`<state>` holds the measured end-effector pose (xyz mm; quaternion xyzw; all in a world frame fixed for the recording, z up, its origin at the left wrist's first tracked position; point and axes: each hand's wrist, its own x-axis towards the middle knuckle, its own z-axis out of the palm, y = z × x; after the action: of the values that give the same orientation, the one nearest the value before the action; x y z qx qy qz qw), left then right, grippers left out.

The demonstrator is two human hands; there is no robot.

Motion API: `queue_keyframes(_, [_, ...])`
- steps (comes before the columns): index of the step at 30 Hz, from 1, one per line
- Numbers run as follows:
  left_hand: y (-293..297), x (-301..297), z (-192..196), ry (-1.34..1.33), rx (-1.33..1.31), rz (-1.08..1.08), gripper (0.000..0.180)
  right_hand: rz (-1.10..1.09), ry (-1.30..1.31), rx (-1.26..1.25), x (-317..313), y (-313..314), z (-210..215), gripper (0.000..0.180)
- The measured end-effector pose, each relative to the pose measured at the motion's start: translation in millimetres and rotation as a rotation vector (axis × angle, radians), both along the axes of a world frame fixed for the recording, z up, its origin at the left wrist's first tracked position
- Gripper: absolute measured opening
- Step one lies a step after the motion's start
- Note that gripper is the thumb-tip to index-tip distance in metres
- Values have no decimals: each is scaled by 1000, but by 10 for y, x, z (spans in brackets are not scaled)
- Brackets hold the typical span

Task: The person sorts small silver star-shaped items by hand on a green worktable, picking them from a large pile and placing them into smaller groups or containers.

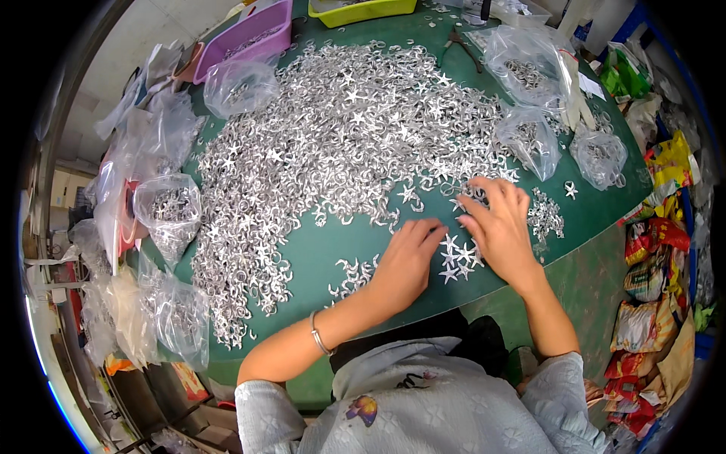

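Note:
A broad heap of small silvery metal pieces (340, 129), many of them curved or star-shaped, covers much of the green table (325, 246). At its near edge, my right hand (503, 231) reaches among loose pieces with thumb and fingers bent and apart. My left hand (401, 265) is just left of it, its fingers curled together; whatever the fingertips pinch is too small to make out. Between and below the hands lies a small group of star-shaped pieces (459, 259). A cluster of curved pieces (354, 276) sits left of my left wrist, and another small pile (544, 216) is beside my right hand.
Clear bags of metal parts stand left (170, 208) and right (529, 140) of the heap. A purple basket (249, 41), a yellow tray (363, 11) and pliers (461, 49) are at the far side. Colourful packages (643, 325) crowd the right beyond the table edge.

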<state>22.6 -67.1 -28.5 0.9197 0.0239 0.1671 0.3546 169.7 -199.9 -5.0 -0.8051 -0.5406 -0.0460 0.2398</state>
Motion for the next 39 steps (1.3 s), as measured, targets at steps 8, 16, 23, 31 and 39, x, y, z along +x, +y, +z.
queue_keyframes(8, [46,236,-34,12,114,142,43,-44,-99,-99,-97,2,-67,29])
queue_keyframes(16, [45,343,-47,74,277,82,54,-116,-2,-53,49,-119,27,25])
queue_keyframes(23, [104,313,-42,79,349,30,57,-125,80,58,145,-170,-121,23])
queue_keyframes(31, [82,515,-38,125,296,-14,54,-124,135,75,137,-182,-187,22])
queue_keyframes(39, [78,-67,18,93,192,-58,49,-101,70,126,54,-229,-131,22])
